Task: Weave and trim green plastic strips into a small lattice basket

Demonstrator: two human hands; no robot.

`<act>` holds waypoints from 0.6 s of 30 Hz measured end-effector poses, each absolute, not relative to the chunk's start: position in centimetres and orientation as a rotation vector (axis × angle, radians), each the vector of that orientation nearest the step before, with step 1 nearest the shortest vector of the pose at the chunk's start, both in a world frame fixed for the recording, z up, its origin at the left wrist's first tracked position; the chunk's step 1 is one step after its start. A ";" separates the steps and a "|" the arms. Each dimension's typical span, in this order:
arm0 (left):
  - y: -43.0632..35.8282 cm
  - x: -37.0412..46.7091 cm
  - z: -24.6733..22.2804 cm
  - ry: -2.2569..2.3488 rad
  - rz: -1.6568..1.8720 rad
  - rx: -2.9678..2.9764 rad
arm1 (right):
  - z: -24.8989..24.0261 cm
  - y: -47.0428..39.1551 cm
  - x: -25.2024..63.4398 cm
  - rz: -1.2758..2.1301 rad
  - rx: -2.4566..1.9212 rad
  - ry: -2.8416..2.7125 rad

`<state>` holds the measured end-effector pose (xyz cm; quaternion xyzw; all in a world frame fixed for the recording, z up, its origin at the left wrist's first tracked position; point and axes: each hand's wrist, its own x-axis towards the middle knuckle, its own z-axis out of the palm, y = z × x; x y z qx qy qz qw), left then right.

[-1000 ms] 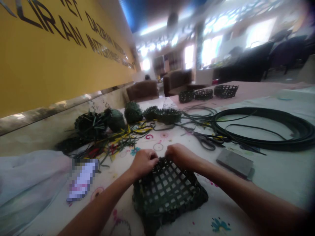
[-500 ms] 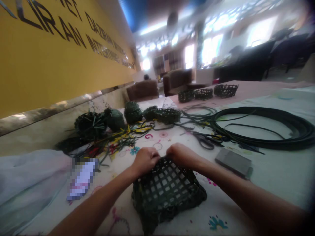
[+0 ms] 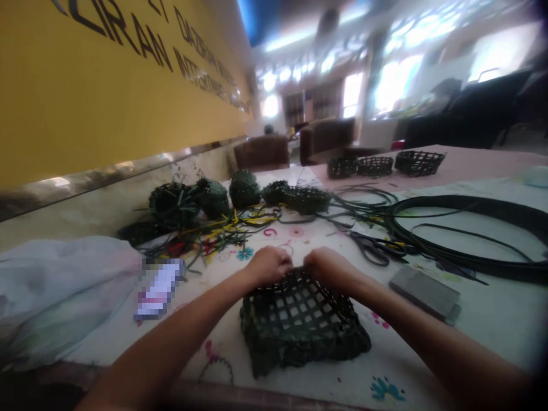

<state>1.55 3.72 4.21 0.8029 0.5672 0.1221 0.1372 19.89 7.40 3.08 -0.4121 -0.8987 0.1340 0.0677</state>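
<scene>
A dark green woven basket [image 3: 306,342] with an open lattice bottom rests on the flowered tablecloth in front of me. At its far rim, my left hand [image 3: 270,265] has its fingers curled closed on the edge. Just to the right, my right hand [image 3: 327,267] also grips that rim, knuckles up, with a small gap between the two hands. The fingertips of both are mostly hidden behind the rim, so any strip pinched there cannot be made out.
Dark-handled scissors [image 3: 372,251] and a grey block [image 3: 423,290] lie to the right, near a big coil of dark strip [image 3: 462,260]. Beyond are several woven baskets [image 3: 306,200] and strip scraps [image 3: 231,228]. A plastic bag [image 3: 64,297] sits at left.
The whole view has shifted, so most things appear further right. The basket's near side has tipped up slightly in view. Both hands keep their hold at the far rim.
</scene>
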 end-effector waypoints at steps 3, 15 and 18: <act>3.5 -0.8 5.4 1.515 0.478 2.256 | 3.7 7.7 20.4 0.517 -1.183 -2.676; -1.6 -6.0 3.4 1.737 0.736 1.726 | 3.9 7.9 20.4 0.607 -1.219 -2.529; -1.1 -5.2 3.9 1.796 0.568 1.804 | 4.1 7.7 20.3 0.581 -1.225 -2.535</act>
